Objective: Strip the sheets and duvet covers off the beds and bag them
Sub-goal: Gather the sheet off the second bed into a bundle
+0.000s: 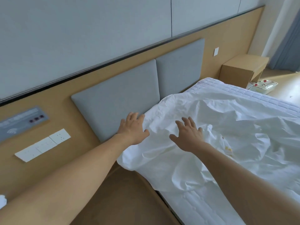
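Probably a hotel bedroom, padded headboard [123, 93], bed [227, 207], wall socket panel [43, 145], bedside cabinet [240, 70]

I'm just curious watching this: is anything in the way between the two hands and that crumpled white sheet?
Nothing visible. The left hand is spread open at the edge of the crumpled white sheet by the grey padded headboard, and the right hand is open right over the sheet, nothing lying between.

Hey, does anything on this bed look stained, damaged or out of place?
Yes. Small yellow-orange spots mark the rumpled white sheet, like a stain or spill. The sheet is also off the far corner, leaving the quilted mattress pad bare there.
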`<act>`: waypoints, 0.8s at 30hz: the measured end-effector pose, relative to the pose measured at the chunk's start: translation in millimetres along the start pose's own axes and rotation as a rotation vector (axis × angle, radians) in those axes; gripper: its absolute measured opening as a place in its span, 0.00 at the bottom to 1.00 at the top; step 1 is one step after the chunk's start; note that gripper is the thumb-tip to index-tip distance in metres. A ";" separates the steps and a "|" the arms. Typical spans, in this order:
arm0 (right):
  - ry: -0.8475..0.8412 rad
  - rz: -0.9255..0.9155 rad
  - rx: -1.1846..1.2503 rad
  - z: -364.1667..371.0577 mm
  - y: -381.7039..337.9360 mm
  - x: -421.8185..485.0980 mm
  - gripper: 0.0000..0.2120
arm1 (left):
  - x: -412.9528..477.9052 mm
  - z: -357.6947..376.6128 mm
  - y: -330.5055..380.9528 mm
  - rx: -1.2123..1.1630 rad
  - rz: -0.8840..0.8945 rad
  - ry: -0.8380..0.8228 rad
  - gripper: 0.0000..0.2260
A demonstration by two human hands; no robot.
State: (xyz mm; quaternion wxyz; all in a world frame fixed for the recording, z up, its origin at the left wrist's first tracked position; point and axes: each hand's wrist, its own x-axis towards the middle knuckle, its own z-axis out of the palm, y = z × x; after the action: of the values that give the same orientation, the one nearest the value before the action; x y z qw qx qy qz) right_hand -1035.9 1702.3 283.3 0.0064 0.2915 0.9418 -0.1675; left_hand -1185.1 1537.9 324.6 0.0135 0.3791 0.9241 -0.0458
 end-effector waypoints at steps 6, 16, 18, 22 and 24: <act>-0.088 0.219 0.046 65.7 13.3 86.3 0.34 | 131.7 75.7 -28.3 -0.020 0.121 -0.124 0.31; -0.221 0.721 0.207 209.4 -7.5 226.1 0.38 | 347.9 238.9 -87.5 -0.044 0.347 -0.350 0.33; -0.219 0.832 0.238 233.7 -8.0 243.5 0.40 | 372.1 270.1 -97.9 -0.042 0.345 -0.357 0.34; -0.191 1.047 0.246 281.4 4.7 265.7 0.52 | 409.7 328.3 -109.6 -0.003 0.326 -0.349 0.37; -0.196 1.113 0.258 302.2 12.5 270.7 0.57 | 421.9 353.3 -112.7 -0.004 0.288 -0.340 0.41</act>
State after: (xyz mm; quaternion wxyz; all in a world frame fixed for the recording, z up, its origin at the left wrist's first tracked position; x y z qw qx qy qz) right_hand -1279.5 1763.6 -35.5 0.1450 0.7243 0.6138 -0.2786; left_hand -1568.2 1719.6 -43.9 0.1760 0.4938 0.8451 -0.1050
